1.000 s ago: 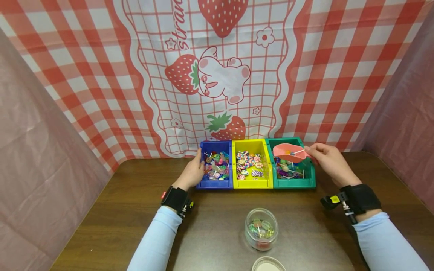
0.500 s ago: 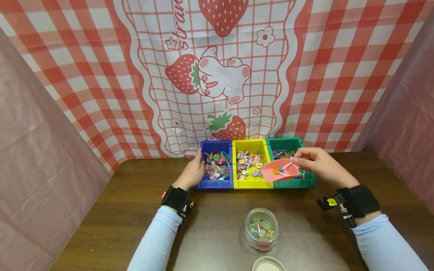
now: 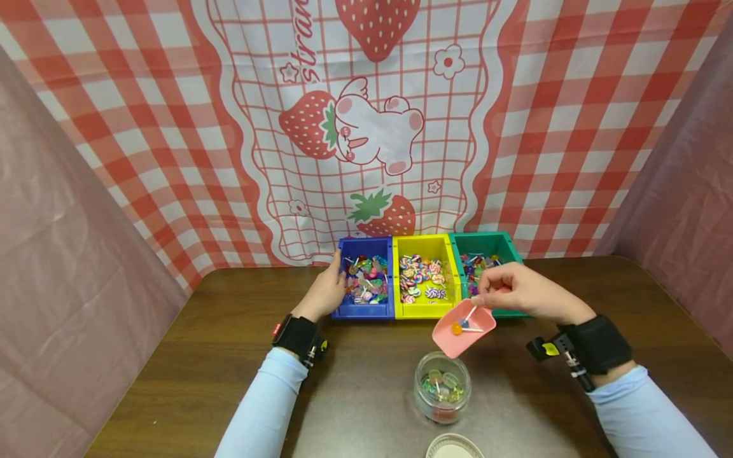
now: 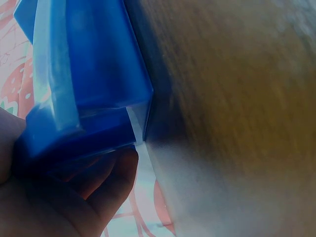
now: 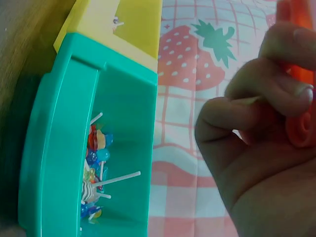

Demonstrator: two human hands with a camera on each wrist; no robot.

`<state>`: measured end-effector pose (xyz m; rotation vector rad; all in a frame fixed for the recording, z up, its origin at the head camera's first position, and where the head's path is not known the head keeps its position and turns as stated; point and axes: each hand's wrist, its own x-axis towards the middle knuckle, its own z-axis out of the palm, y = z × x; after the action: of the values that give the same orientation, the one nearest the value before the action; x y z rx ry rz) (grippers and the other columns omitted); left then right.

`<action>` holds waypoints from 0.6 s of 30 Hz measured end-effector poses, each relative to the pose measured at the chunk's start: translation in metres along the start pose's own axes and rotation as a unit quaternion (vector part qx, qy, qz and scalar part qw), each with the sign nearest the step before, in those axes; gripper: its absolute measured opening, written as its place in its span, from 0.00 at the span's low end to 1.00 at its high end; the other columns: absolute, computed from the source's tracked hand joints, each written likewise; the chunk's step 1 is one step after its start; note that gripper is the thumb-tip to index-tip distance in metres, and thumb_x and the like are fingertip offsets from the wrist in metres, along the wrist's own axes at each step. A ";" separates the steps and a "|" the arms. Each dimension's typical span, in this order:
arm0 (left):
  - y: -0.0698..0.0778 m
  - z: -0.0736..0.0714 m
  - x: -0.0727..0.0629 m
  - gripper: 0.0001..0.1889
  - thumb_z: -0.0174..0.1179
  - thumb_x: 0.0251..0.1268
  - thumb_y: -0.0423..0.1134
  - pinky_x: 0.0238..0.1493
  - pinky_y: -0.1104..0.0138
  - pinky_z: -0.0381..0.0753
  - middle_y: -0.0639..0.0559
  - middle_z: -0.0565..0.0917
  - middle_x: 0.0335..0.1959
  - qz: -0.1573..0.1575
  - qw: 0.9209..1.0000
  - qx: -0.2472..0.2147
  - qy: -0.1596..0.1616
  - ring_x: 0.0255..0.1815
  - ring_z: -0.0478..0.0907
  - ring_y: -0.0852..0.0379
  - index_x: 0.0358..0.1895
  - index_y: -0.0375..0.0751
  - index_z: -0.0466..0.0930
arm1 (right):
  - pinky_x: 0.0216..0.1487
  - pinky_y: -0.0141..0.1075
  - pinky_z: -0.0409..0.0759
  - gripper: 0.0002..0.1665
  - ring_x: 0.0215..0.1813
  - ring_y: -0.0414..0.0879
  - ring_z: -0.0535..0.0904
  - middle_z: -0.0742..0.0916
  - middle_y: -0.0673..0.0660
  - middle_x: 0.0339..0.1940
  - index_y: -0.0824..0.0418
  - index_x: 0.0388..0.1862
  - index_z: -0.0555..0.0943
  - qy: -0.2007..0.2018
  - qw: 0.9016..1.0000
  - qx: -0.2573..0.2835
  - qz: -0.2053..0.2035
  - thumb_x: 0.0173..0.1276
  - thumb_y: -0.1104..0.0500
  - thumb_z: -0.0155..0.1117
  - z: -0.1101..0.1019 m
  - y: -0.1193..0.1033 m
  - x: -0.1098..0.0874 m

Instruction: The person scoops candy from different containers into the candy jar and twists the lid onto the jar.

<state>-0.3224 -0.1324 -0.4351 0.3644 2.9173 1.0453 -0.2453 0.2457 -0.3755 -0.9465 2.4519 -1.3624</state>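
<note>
My right hand (image 3: 518,289) pinches the handle of a pink scoop (image 3: 449,337); its orange handle end (image 5: 301,118) shows in the right wrist view. Small lollipops (image 3: 457,328), one orange and one blue, lie in the scoop. The scoop hangs tilted just behind and above an open glass jar (image 3: 442,413) with greenish candies (image 3: 441,386) inside. My left hand (image 3: 323,289) grips the side wall of the blue bin (image 3: 362,311), thumb and fingers on either side of it in the left wrist view (image 4: 98,192).
A yellow bin (image 3: 426,311) of swirl lollipops stands between the blue bin and a green bin (image 3: 483,242) of mixed candies. A round pale lid (image 3: 454,448) lies at the table's front edge. Behind the bins hangs a checked strawberry cloth (image 3: 378,140).
My right hand has brought the scoop from over the green bin toward me and leftward, close to the jar, tipping it more steeply. The left hand stays on the blue bin.
</note>
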 end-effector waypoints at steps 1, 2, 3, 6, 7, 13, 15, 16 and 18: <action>0.000 0.000 0.000 0.32 0.40 0.82 0.36 0.46 0.55 0.74 0.32 0.69 0.70 0.000 1.000 0.000 0.001 0.42 0.78 0.46 0.81 0.36 0.38 | 0.23 0.34 0.71 0.08 0.23 0.47 0.70 0.75 0.51 0.21 0.56 0.28 0.80 -0.011 1.000 -0.005 0.002 0.68 0.61 0.68 0.001 0.000 0.001; 0.000 0.000 0.000 0.32 0.40 0.82 0.36 0.47 0.55 0.74 0.32 0.68 0.70 0.000 1.000 -0.001 0.002 0.44 0.78 0.46 0.81 0.36 0.38 | 0.23 0.34 0.70 0.08 0.22 0.46 0.70 0.74 0.50 0.20 0.56 0.28 0.80 -0.023 1.000 -0.008 0.003 0.68 0.61 0.68 0.002 0.000 0.002; 0.000 0.000 0.000 0.32 0.40 0.81 0.36 0.48 0.55 0.73 0.33 0.68 0.71 0.000 1.000 0.000 0.003 0.46 0.78 0.46 0.81 0.36 0.39 | 0.22 0.34 0.69 0.09 0.22 0.44 0.69 0.73 0.50 0.19 0.55 0.28 0.80 -0.035 0.999 -0.012 0.002 0.68 0.60 0.69 0.003 0.000 0.003; 0.000 0.000 0.000 0.32 0.41 0.81 0.36 0.49 0.54 0.74 0.33 0.67 0.71 0.001 1.000 0.000 0.005 0.48 0.77 0.45 0.81 0.36 0.39 | 0.21 0.34 0.65 0.11 0.20 0.39 0.66 0.70 0.46 0.18 0.53 0.26 0.79 -0.058 0.998 -0.031 -0.006 0.67 0.57 0.71 0.007 0.000 0.005; 0.000 0.000 0.000 0.32 0.41 0.81 0.36 0.49 0.54 0.74 0.33 0.67 0.71 0.001 1.000 0.000 0.005 0.48 0.78 0.45 0.81 0.36 0.39 | 0.20 0.33 0.65 0.11 0.20 0.38 0.65 0.71 0.45 0.18 0.52 0.25 0.79 -0.062 0.997 -0.036 -0.009 0.66 0.57 0.71 0.008 0.000 0.006; 0.000 0.000 0.000 0.32 0.41 0.81 0.35 0.45 0.55 0.75 0.32 0.69 0.69 0.007 1.000 0.001 0.004 0.42 0.79 0.46 0.80 0.35 0.40 | 0.20 0.32 0.64 0.13 0.20 0.36 0.64 0.71 0.43 0.17 0.49 0.23 0.79 -0.068 0.996 -0.061 -0.009 0.62 0.53 0.75 0.011 -0.003 0.006; 0.000 0.000 0.000 0.32 0.41 0.81 0.35 0.44 0.55 0.75 0.31 0.70 0.69 0.009 1.000 0.002 0.004 0.41 0.79 0.46 0.80 0.34 0.40 | 0.21 0.32 0.65 0.14 0.21 0.36 0.65 0.71 0.43 0.18 0.49 0.23 0.79 -0.067 0.995 -0.071 -0.008 0.61 0.52 0.76 0.012 -0.005 0.005; 0.000 0.000 0.000 0.32 0.41 0.81 0.35 0.44 0.55 0.75 0.31 0.70 0.69 0.009 1.000 0.003 0.005 0.41 0.78 0.46 0.80 0.34 0.40 | 0.21 0.31 0.65 0.14 0.21 0.36 0.65 0.71 0.42 0.18 0.48 0.23 0.78 -0.066 0.995 -0.078 -0.007 0.61 0.51 0.76 0.012 -0.006 0.005; 0.000 0.000 0.000 0.32 0.41 0.81 0.35 0.44 0.55 0.75 0.31 0.70 0.68 0.010 1.000 0.003 0.005 0.41 0.78 0.46 0.80 0.34 0.40 | 0.22 0.31 0.65 0.14 0.21 0.36 0.66 0.72 0.42 0.18 0.47 0.23 0.78 -0.063 0.994 -0.092 -0.008 0.60 0.49 0.76 0.013 -0.008 0.005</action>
<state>-0.3221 -0.1329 -0.4351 0.3894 2.9328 1.0438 -0.2396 0.2305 -0.3753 -1.0600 2.5101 -1.0582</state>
